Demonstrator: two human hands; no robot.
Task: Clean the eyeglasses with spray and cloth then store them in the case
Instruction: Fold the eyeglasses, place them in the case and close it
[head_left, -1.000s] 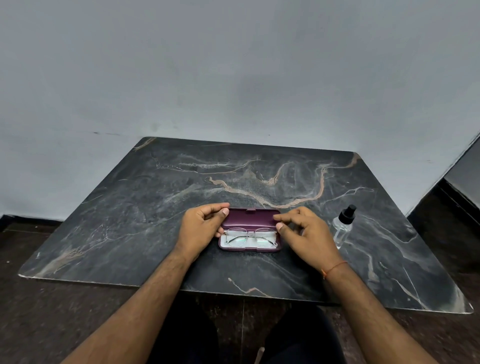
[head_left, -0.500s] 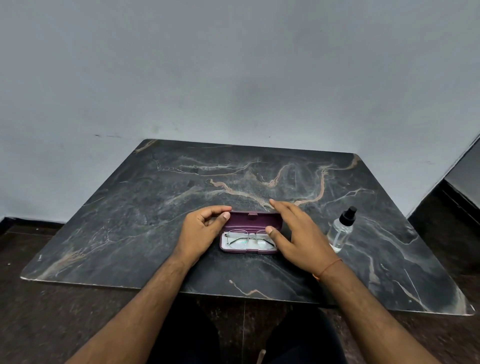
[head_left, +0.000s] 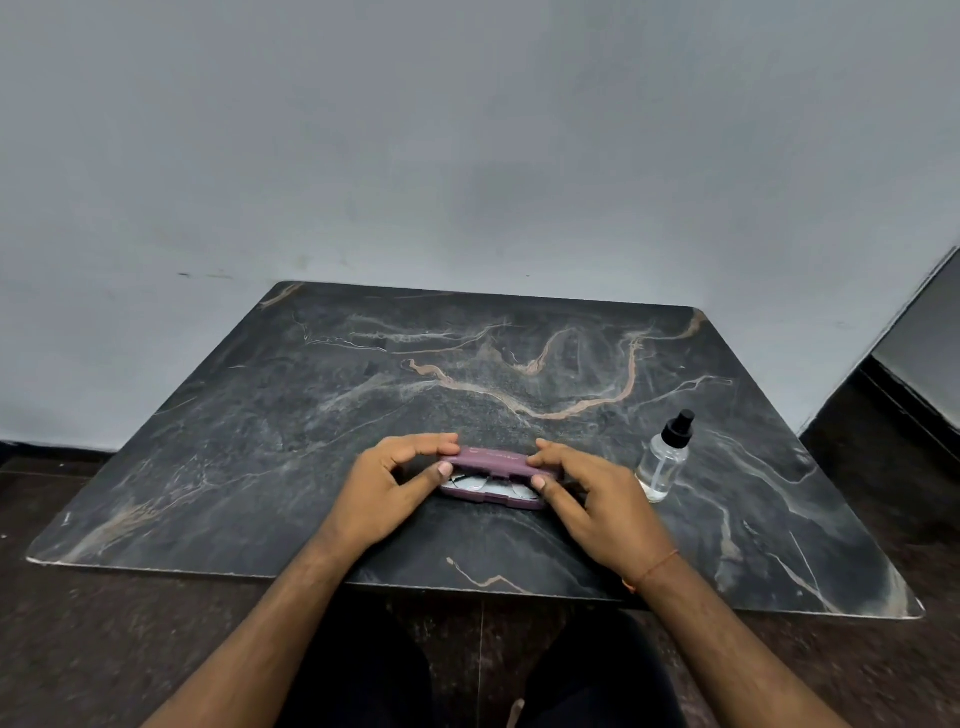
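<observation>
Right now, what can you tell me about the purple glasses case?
The glasses case is a slim maroon hard shell lying flat on the dark marble table. Its hinged lid is tipped almost shut, with eyeglasses peeking through the gap. The left hand and right hand pinch its two ends.

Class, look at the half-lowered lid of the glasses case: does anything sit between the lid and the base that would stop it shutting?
Nothing visible does. The eyeglasses lie flat inside the case, below the lid. The left hand and right hand hold the ends; both thumbs sit near the gap and may need to withdraw.
</observation>
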